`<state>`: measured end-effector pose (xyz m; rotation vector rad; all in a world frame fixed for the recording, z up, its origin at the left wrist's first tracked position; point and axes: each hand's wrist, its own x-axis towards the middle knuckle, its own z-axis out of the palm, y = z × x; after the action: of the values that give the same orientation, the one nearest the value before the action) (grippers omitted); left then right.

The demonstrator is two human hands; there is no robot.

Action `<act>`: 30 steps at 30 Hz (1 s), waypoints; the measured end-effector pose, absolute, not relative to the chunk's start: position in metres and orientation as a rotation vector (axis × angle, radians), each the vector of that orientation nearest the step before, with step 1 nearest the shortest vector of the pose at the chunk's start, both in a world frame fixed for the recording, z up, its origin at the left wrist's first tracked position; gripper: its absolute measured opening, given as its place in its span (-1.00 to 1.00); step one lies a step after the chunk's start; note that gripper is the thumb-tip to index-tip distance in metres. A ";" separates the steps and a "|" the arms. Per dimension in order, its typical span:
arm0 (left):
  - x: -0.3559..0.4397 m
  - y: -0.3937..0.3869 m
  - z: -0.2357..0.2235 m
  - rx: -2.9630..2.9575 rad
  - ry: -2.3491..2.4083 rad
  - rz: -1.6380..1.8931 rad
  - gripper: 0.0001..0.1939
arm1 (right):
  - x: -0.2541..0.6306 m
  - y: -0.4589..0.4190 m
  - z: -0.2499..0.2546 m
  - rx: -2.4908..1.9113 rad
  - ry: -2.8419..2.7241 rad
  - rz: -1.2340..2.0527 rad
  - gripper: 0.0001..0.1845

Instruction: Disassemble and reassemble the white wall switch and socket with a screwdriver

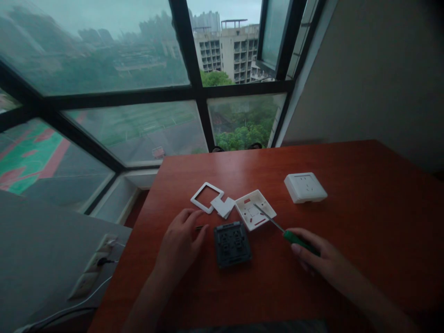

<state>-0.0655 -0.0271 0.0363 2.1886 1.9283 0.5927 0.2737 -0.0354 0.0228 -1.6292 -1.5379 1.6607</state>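
My left hand (182, 236) is at the left of the table, thumb and forefinger apart. Between them is a small brass-coloured piece (199, 227), perhaps a screw; whether it is touched I cannot tell. In my right hand (314, 252) is a screwdriver with a green handle (294, 239); its metal shaft points up-left over a white back box (255, 217), open side up. A dark socket module (232, 245) lies between my hands. Beyond my left fingers are a square white frame (197, 203) and white cover plates (223, 207), partly against each other.
A white assembled wall socket box (305, 187) sits toward the back right of the reddish wooden table (364, 208). Windows with dark frames (197, 92) stand behind it. Wall sockets with plugged-in cables (93, 263) are at the lower left, beside the table edge.
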 end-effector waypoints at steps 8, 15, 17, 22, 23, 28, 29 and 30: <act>-0.041 -0.062 0.024 2.156 1.665 0.607 -0.21 | 0.255 -0.024 0.017 -1.557 -1.516 1.442 -0.66; -0.022 -0.061 0.021 2.255 1.617 0.493 -0.13 | 0.245 0.007 0.007 -1.641 -1.519 1.152 -0.62; -0.020 -0.059 0.021 2.266 1.626 0.488 -0.16 | 0.241 0.018 0.007 -1.645 -1.549 1.078 -0.62; -0.023 -0.059 0.024 2.256 1.639 0.519 -0.17 | 0.231 0.038 0.005 -1.626 -1.654 0.942 -0.66; -0.025 -0.059 0.025 2.248 1.638 0.545 -0.17 | 0.230 0.040 0.004 -1.620 -1.672 0.931 -0.67; -0.027 -0.053 0.037 2.172 1.654 0.709 -0.19 | 0.229 0.036 0.001 -1.594 -1.720 0.958 -0.68; -0.025 -0.049 0.039 2.159 1.658 0.736 -0.19 | 0.229 0.033 0.001 -1.590 -1.721 0.972 -0.68; -0.021 -0.045 0.042 2.153 1.652 0.755 -0.18 | 0.229 0.030 0.001 -1.587 -1.717 0.989 -0.68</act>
<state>-0.0208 -0.0446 0.0415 2.1528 1.6520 0.7551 0.2287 0.0301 0.0013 -1.5870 -1.7175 0.9887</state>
